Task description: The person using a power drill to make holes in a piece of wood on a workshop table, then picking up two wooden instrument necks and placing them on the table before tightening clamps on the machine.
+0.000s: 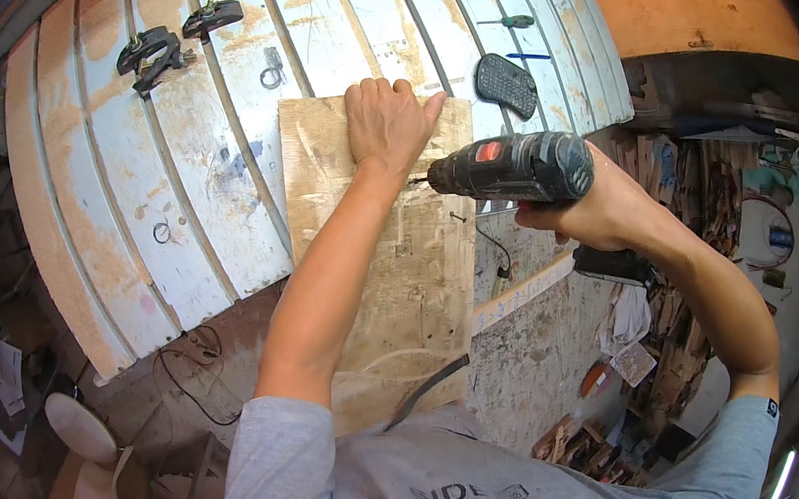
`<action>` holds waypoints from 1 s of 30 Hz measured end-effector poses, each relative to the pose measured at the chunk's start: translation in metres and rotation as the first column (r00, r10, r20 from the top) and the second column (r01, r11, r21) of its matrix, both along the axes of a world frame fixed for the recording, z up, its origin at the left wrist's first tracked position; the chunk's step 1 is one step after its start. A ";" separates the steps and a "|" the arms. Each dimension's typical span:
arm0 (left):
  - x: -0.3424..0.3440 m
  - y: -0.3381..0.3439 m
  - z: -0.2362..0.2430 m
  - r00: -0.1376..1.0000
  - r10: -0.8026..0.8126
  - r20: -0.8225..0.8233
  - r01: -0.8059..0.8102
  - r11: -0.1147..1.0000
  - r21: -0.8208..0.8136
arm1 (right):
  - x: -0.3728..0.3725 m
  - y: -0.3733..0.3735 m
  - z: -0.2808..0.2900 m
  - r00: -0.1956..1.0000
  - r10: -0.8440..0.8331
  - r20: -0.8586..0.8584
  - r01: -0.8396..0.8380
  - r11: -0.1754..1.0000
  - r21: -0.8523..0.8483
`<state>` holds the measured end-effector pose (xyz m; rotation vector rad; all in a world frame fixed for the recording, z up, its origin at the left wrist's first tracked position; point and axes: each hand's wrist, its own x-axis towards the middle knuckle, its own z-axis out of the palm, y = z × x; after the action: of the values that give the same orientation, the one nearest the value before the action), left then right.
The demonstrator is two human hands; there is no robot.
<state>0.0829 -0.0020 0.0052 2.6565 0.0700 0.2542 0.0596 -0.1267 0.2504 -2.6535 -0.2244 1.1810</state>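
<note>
My left hand grips the far end of a worn wooden board, its thumb spread to the right and its fingers bent near the edge. The board lies across the near edge of the slotted table and reaches back toward my body. My right hand is wrapped round a black cordless drill with a red switch, held sideways and pointing left. Its thin bit is over the board's right half, close below my left hand; I cannot tell whether it touches the wood.
The slotted table carries black clamps, a green-handled screwdriver, a blue pen and a black textured pad. Cables hang below it. A chair-like object stands lower left; scrap wood is piled at right.
</note>
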 end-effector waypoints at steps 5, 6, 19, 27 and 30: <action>0.001 -0.001 0.000 1.000 0.004 0.020 -0.004 1.000 0.005 | -0.001 -0.007 -0.004 0.997 0.031 0.067 -0.028 0.999 -0.040; 0.001 -0.002 -0.001 1.000 0.004 0.020 -0.004 1.000 0.005 | 0.000 -0.011 -0.005 0.998 0.043 0.055 -0.040 0.998 -0.055; 0.002 -0.001 -0.003 1.000 0.001 -0.020 -0.001 1.000 -0.018 | 0.006 -0.008 -0.009 0.992 0.092 0.087 -0.084 0.992 -0.098; 0.005 -0.002 -0.003 1.000 0.010 -0.016 -0.010 1.000 -0.010 | 0.007 -0.012 -0.015 0.993 0.109 0.056 -0.102 0.988 -0.112; 0.004 -0.003 -0.004 1.000 0.013 -0.023 -0.013 1.000 -0.019 | 0.004 -0.011 -0.014 0.987 0.122 0.105 -0.110 0.987 -0.118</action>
<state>0.0866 -0.0049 0.0015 2.6410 0.0962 0.2267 0.0639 -0.1377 0.2367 -2.8432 -0.3463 1.1103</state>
